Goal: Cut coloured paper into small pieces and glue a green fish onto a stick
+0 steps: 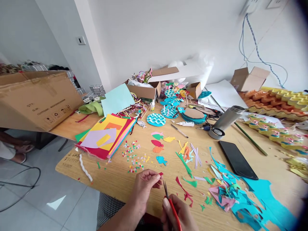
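Between the thumb and fingers of my left hand [147, 186] a small piece of red paper [161, 174] is pinched. My right hand [178, 211] grips a pair of scissors [172, 207] with red handles, its dark blades pointing up beside the left fingertips and apart from the paper. Beyond the hands lie several cut paper fish, among them an orange fish [158, 149] and a blue fish [161, 160]. Small coloured paper dots [134, 167] are scattered left of them. Paper strips [188, 152] in several colours and red scraps [186, 192] lie to the right.
Coloured paper sheets [101, 137] are stacked at left. A black phone [238, 159], a steel flask [227, 120] and blue paper offcuts [264, 195] occupy the right. Behind stand blue wavy discs [156, 119], glue bottles and boxes. A large carton [43, 99] is at far left.
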Motion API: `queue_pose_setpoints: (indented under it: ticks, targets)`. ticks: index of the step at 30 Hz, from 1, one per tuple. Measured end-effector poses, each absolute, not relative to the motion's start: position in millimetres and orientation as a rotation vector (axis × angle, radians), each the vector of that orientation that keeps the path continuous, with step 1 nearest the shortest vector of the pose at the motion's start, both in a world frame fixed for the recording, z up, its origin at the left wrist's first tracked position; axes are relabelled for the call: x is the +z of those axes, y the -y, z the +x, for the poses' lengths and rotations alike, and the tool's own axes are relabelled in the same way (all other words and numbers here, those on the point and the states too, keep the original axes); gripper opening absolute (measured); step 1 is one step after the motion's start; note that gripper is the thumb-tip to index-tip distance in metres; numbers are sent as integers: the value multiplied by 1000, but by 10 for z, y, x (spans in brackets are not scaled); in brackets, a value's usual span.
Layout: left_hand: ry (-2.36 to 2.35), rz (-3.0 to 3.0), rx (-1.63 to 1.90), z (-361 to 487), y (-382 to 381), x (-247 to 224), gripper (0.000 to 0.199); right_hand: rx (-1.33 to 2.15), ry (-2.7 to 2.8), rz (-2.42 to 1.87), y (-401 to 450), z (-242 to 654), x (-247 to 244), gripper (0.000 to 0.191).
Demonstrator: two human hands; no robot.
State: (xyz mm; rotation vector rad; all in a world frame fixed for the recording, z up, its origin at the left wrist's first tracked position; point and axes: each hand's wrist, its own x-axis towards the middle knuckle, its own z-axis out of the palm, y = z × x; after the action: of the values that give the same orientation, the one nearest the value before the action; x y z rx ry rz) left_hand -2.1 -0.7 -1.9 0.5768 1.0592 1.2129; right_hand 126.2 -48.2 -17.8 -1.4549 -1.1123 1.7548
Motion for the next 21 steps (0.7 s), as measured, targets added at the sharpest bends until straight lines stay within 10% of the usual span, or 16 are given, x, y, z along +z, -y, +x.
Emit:
queue_pose_setpoints:
  ticks: [21]
  targets:
    - [-1121,385,1333,-277,174,21,20,1872,1197,-1352,244,811,-169,55]
